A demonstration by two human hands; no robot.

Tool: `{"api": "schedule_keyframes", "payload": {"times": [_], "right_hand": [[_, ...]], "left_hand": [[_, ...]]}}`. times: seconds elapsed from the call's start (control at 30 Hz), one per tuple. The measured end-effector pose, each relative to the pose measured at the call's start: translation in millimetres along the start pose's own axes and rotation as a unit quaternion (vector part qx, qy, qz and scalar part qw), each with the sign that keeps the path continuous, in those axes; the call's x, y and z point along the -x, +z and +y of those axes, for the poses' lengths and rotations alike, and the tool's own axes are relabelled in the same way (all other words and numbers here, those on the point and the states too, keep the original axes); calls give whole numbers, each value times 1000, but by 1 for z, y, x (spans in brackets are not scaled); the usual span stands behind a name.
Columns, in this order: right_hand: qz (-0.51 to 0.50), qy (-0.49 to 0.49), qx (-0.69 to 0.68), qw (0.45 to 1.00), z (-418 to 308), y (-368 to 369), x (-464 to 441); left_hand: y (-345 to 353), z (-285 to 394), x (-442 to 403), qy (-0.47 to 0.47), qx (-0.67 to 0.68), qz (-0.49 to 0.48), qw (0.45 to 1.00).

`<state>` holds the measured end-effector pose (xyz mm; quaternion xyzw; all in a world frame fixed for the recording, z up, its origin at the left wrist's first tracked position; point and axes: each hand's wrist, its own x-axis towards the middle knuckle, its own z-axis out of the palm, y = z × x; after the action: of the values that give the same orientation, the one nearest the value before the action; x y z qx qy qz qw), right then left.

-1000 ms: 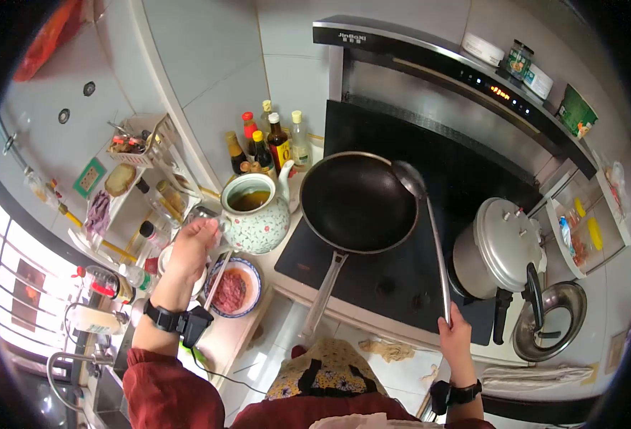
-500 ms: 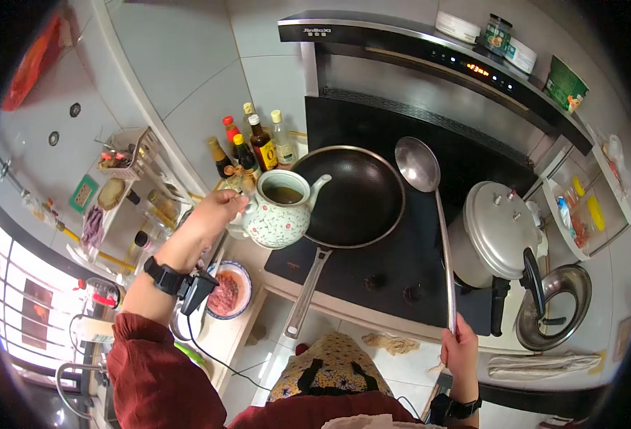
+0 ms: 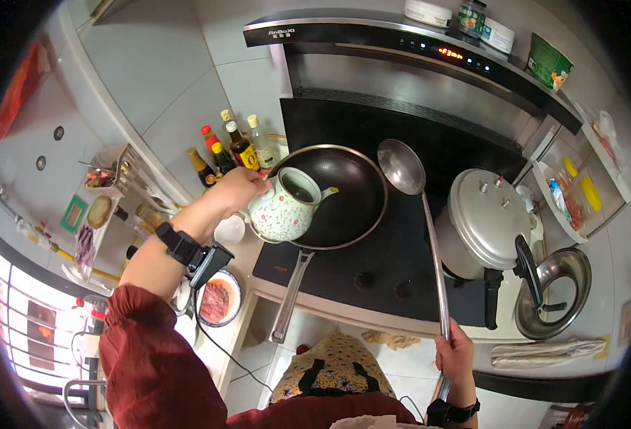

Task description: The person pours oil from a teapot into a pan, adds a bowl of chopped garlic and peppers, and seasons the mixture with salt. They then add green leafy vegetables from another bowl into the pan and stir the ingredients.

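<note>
My left hand (image 3: 242, 191) is closed on the handle of a white flowered teapot (image 3: 281, 218). The teapot has no lid, and dark liquid shows inside. It tilts to the right over the left part of a dark wok (image 3: 351, 204), and a yellowish tint shows at its spout tip. The wok sits on the black cooktop, its long metal handle pointing toward me. Wrapped around the lower shaft of a long steel ladle (image 3: 435, 250) is my right hand (image 3: 455, 354). The ladle's bowl is up beside the wok's right rim.
A pressure cooker (image 3: 483, 222) stands on the right of the cooktop (image 3: 329, 286), with a metal lid (image 3: 580, 286) beyond it. Several sauce bottles (image 3: 244, 150) are behind the teapot. A bowl of raw meat (image 3: 217, 300) sits on the left counter, near a small white bowl (image 3: 229, 229).
My left hand has tipped the teapot from nearly upright to a rightward tilt, its spout now lower over the wok. The view has shifted slightly. My right hand keeps hold of the ladle.
</note>
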<state>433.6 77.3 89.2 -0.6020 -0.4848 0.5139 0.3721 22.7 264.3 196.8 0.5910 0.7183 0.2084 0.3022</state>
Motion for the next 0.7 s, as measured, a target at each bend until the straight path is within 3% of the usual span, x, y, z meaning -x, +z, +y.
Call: {"api": "schedule_keyframes", "payload": {"times": [0.13, 0.33, 0.47, 0.7], "right_hand": [[3, 12, -13, 1000, 3, -3, 3], [20, 39, -23, 999, 2, -5, 8], [17, 32, -17, 999, 1, -6, 11], [22, 35, -6, 999, 1, -5, 9]], "left_hand": [[7, 2, -22, 10, 47, 3, 999], [3, 8, -42, -6, -49, -3, 999], [-2, 3, -51, -42, 66, 12, 997], [-23, -23, -59, -54, -5, 45, 998]]}}
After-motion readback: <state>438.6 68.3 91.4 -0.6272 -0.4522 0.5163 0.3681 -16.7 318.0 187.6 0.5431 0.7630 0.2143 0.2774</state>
